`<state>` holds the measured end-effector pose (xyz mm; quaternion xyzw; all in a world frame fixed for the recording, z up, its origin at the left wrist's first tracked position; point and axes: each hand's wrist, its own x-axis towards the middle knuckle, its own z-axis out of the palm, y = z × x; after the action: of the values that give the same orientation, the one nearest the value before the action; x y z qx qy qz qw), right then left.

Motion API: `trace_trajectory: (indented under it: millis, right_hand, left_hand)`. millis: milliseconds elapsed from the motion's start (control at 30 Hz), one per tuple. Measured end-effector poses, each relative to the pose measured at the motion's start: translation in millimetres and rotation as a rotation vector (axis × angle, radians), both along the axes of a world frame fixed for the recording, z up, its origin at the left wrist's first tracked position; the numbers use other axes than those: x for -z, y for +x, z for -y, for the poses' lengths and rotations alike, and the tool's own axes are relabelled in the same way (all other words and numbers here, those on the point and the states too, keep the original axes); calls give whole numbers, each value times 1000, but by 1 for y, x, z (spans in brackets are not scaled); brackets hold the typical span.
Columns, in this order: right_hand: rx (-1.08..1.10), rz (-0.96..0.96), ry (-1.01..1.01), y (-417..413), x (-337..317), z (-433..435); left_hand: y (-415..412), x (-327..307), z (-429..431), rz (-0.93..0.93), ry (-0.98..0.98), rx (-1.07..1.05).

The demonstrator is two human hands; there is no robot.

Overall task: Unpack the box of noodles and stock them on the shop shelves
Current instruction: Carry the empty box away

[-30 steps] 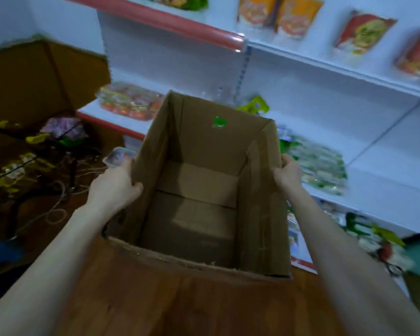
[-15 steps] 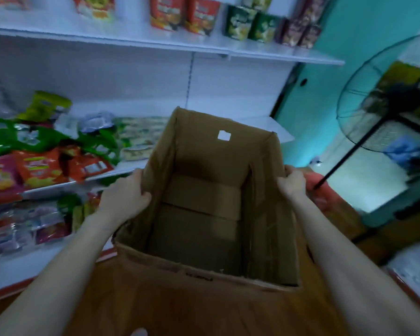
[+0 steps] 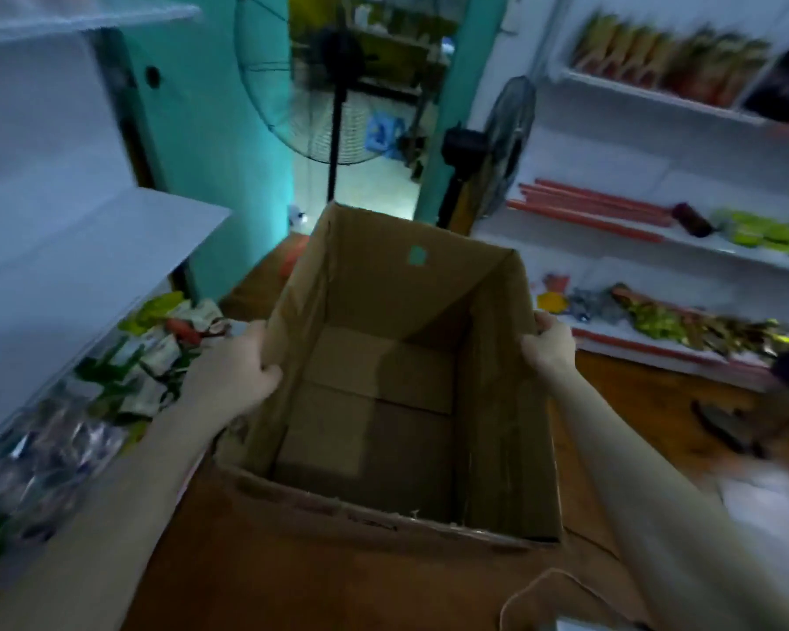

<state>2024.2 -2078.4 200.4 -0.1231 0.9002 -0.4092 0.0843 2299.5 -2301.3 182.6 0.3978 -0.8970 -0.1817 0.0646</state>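
Note:
A brown cardboard box point(image 3: 365, 284) hangs open in front of me, and nothing shows inside it but its folded bottom flaps. My left hand point(image 3: 233, 371) grips the top edge of its left wall, thumb inside. My right hand point(image 3: 548, 341) grips the top edge of the right wall. Packets of noodles and snacks point(image 3: 156, 352) lie on the low white shelf at the left, beside my left arm.
White shop shelves point(image 3: 657, 230) with goods line the right wall. Two standing fans, a large fan point(image 3: 333, 84) and a smaller fan point(image 3: 497, 143), stand by a teal doorway ahead. A wooden floor point(image 3: 647, 403) spreads below. A dark object point(image 3: 725, 425) lies on the floor at right.
My view has swung to the right, from the stocked left shelves to the doorway, fans and right-hand shelves. Both hands keep the same grip on the box, which has turned with me.

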Motion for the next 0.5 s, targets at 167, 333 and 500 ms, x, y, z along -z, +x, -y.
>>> trace_trajectory:
  millis: [167, 333, 500]
  right_hand:
    - [292, 40, -6, -39, 0, -88]
    - [525, 45, 25, -91, 8, -166]
    - [669, 54, -60, -165, 18, -229]
  left_hand:
    - [-108, 1, -26, -6, 10, 294]
    - [-212, 9, -74, 14, 28, 523]
    - [-332, 7, -122, 44, 32, 647]
